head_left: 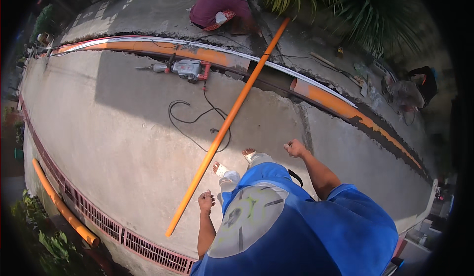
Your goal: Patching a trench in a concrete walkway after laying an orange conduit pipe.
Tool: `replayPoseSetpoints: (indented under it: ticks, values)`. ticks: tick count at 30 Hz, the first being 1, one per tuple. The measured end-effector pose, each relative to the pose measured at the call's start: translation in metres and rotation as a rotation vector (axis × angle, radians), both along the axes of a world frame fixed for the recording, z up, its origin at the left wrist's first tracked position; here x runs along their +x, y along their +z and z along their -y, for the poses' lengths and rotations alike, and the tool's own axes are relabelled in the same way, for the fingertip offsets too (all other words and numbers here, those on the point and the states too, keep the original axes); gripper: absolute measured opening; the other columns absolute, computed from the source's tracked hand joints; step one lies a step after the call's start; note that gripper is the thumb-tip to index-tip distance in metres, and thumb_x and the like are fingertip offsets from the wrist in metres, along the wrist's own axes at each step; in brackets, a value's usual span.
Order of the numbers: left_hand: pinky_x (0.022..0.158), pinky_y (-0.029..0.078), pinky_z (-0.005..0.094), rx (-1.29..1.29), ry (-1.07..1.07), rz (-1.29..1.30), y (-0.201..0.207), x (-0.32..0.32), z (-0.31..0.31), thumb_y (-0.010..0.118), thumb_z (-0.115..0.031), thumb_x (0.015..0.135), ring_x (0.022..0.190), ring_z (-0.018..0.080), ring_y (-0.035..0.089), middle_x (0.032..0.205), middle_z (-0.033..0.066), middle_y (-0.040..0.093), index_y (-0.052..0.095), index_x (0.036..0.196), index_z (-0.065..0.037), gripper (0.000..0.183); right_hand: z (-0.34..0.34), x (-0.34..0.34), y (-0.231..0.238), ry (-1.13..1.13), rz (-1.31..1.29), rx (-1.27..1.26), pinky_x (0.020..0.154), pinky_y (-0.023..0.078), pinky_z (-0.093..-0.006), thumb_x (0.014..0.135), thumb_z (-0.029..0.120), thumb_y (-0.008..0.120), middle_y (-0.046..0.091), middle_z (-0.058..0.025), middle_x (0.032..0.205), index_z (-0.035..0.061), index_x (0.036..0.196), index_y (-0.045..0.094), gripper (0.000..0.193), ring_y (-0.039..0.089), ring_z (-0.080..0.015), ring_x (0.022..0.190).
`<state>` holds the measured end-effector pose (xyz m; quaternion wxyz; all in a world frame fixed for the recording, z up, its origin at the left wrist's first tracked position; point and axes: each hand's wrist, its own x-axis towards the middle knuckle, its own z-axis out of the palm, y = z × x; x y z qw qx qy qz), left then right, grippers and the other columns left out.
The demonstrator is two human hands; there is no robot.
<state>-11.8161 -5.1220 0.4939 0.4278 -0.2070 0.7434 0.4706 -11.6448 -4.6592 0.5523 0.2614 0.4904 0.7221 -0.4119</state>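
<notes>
My left hand (206, 201) hangs above the pavement, just right of the lower part of a long thin orange pipe (210, 155), and does not touch it. Its fingers are loosely curled, with no object visible in them. Farther forward on the right, my right hand (295, 148) is also curled closed, and no object shows in it. The pipe slants over the concrete and reaches across the trench at its far end. Left of it lies a grey and red demolition hammer (187, 70), its black cord (183, 130) looped on the concrete.
A trench (271, 77) crosses ahead, holding wide orange pipe (331, 101) and a white conduit (316, 82) along it. Beyond it another person in a maroon shirt (219, 4) crouches. A drain grating (153, 246) and another orange pipe (64, 208) run along the left.
</notes>
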Motion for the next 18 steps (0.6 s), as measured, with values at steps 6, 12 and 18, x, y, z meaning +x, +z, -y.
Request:
replayPoseSetpoints:
  ticks: [6, 12, 18]
  values:
    - [0.048, 0.049, 0.0281, -0.010, 0.132, -0.111, 0.004, -0.099, 0.061, 0.054, -0.033, 0.089, 0.061, 0.0154, 0.061, 0.076, 0.0076, 0.059, 0.056, 0.089, -0.002, 0.031, 0.044, -0.059, 0.013, -0.057, -0.091, -0.070, 0.056, 0.053, -0.0319, 0.086, 0.030, 0.053, 0.064, -0.0146, 0.075, -0.0041, 0.097, 0.059, 0.036, 0.066, -0.0221, 0.067]
    - [0.048, 0.049, 0.0291, -0.151, 0.030, -0.084, -0.007, -0.122, 0.116, 0.054, -0.035, 0.088, 0.061, 0.0170, 0.061, 0.076, 0.0092, 0.061, 0.057, 0.087, -0.001, 0.034, 0.071, -0.081, -0.010, -0.031, -0.151, -0.060, 0.048, 0.049, -0.0334, 0.089, 0.023, 0.049, 0.059, -0.0096, 0.066, -0.0011, 0.081, 0.056, 0.026, 0.062, -0.0200, 0.058]
    - [0.048, 0.049, 0.0289, -0.124, -0.107, 0.064, -0.010, -0.121, 0.103, 0.059, -0.036, 0.085, 0.057, 0.0150, 0.061, 0.073, 0.0062, 0.060, 0.060, 0.083, -0.005, 0.032, 0.094, -0.113, -0.023, -0.134, -0.042, -0.126, 0.042, 0.045, -0.0352, 0.090, 0.018, 0.047, 0.052, -0.0070, 0.058, 0.0034, 0.068, 0.049, 0.026, 0.058, -0.0191, 0.050]
